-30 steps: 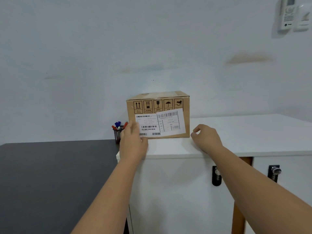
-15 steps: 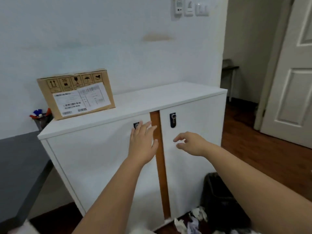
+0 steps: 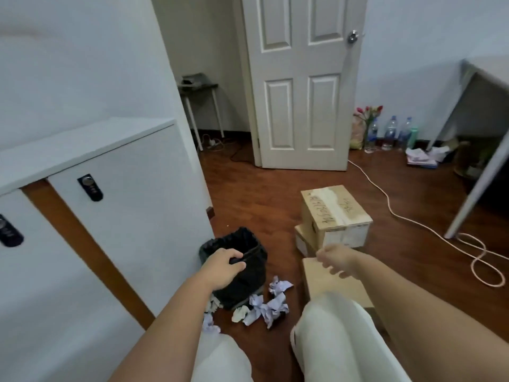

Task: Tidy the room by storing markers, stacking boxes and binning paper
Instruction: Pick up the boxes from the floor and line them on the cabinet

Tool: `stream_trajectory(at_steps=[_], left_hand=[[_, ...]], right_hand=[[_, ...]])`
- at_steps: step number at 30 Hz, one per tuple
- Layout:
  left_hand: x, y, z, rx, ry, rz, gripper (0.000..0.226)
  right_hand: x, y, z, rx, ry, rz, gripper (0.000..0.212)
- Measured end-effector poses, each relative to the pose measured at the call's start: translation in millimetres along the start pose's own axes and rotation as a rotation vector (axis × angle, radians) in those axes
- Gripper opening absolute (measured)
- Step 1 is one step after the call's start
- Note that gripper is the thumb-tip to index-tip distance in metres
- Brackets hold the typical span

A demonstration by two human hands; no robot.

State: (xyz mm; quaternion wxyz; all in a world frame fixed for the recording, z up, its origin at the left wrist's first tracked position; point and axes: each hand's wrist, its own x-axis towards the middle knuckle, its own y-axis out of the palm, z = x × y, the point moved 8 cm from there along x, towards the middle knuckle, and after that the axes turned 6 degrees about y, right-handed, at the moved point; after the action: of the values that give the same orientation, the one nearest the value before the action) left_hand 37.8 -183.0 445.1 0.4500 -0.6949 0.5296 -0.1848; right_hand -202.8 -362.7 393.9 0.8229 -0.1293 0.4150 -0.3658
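A small black bin (image 3: 242, 282) stands on the wooden floor beside the white cabinet (image 3: 137, 188). My left hand (image 3: 223, 268) reaches down to it, fingers curled over its near rim. Several crumpled paper balls (image 3: 264, 306) lie on the floor in front of the bin. To the right, a taped cardboard box (image 3: 334, 213) rests on a flatter box (image 3: 301, 242). A third, flat box (image 3: 327, 282) lies nearer, partly hidden by my knee. My right hand (image 3: 337, 261) hovers over that flat box, fingers loosely bent and holding nothing.
A white door (image 3: 300, 84) stands behind the boxes. A pale cable (image 3: 429, 230) snakes and coils across the floor at the right. Water bottles (image 3: 389, 132) line the far wall. A grey table leg (image 3: 473, 194) slants down at the right, with papers (image 3: 421, 158) beneath the table.
The view has swung right and down from the cabinet top to the floor. Both hands dropped from the cabinet front; the left now grips the bin's rim, the right hangs over the flat box.
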Motion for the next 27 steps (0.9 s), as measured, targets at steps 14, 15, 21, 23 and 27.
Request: stream_trajectory(at_steps=[14,15,21,23,27], left_hand=[[72,147,-88,-0.553,-0.041,0.029,0.025],[78,158,-92,-0.583,-0.067,0.034,0.025],[117,241,-97,-0.757,-0.265,0.075,0.027],[126,273,-87,-0.803,-0.360,0.113,0.031],[154,325,-57,-0.797,-0.539,0.137,0.035]], right_hand=[[29,-44,-164,0.423,0.291,-0.321,0.053],[36,-46,-171,0.443,0.314,-0.342,0.054],[73,-38,-206,0.418,0.457,-0.374,0.059],[92,-32,-219,0.353,0.505,-0.334,0.059],[138,-40,-238,0.315,0.538,-0.340,0.062]])
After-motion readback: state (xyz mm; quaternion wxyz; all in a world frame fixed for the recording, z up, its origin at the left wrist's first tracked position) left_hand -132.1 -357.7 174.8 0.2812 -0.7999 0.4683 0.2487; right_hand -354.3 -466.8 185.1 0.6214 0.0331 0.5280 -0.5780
